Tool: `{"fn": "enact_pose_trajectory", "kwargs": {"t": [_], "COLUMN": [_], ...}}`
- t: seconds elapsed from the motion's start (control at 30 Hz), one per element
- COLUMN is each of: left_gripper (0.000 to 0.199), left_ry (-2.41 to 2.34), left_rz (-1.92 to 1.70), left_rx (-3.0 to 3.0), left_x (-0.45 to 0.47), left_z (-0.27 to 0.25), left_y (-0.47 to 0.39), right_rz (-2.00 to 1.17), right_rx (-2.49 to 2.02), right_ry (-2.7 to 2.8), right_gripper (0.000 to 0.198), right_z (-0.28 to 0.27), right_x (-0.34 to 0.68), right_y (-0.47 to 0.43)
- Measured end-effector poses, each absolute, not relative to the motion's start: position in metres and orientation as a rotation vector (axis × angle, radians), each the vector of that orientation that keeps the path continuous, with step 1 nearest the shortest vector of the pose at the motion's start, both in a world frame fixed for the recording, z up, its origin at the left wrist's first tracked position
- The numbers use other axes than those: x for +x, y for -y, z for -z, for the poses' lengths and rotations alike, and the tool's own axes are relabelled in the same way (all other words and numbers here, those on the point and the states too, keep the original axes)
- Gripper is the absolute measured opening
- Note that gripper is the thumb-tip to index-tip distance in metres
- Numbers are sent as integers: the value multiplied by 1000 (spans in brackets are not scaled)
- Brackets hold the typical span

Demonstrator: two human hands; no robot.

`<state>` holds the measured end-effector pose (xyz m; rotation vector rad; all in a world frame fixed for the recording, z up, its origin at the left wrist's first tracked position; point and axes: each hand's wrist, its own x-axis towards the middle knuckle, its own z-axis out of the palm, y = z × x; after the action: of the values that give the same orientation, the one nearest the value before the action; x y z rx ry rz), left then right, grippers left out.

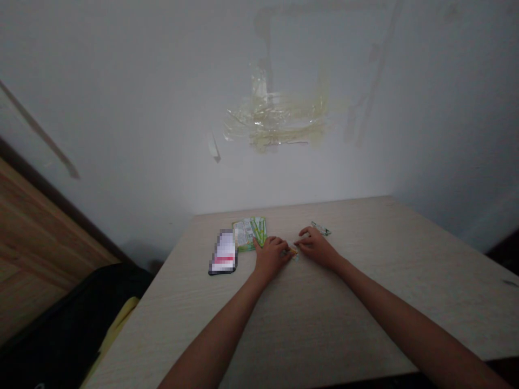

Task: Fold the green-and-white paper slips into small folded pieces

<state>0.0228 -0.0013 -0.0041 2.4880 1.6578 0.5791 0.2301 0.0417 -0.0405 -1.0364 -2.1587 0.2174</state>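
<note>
My left hand (272,256) rests low over the table, its fingertips closed round a small orange-and-pale piece (293,250) that is too small to name. One outer finger stretches toward a green-and-white printed card or packet (245,232) lying flat beside it. Just to the right is my right hand (318,248), fingers apart and their tips close to the same small piece. Whether they touch it cannot be made out. A small green-and-white strip, perhaps a wrapper (323,229), lies just behind my right hand, partly hidden by it.
A phone (224,255) with a blurred screen lies left of the printed card on the pale wooden table (308,319). The wall (162,135) with old tape (284,119) stands behind the table. Dark and yellow cloth (121,319) is beyond its left edge.
</note>
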Motion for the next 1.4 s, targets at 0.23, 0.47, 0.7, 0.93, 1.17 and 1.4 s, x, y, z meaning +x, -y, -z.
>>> {"fn": "enact_pose_trajectory", "kwargs": {"t": [0.23, 0.47, 0.7, 0.93, 1.17, 1.4], "left_gripper": [23, 24, 19, 20, 21, 20], "left_ry": [-1672, -1653, -1693, -1669, -1711, -1671], "left_rz": [-545, -619, -631, -616, -568, -622], "left_rx": [2479, 2503, 2504, 2509, 2477, 2486], "left_x": [23, 23, 24, 23, 25, 23], "left_z": [3, 6, 9, 8, 5, 7], "left_y": [2, 1, 1, 1, 2, 1], "right_rz": [-236, -302, -377, -449, -489, -515], "right_rx": [-954, -841, -810, -774, -768, -780], "right_ry": [2212, 2271, 2295, 2325, 2333, 2324], "right_gripper": [17, 13, 13, 13, 12, 9], "right_z": [33, 28, 22, 19, 20, 21], "right_x": [232, 235, 237, 239, 241, 242], "right_y": [-37, -31, -25, -19, -20, -21]}}
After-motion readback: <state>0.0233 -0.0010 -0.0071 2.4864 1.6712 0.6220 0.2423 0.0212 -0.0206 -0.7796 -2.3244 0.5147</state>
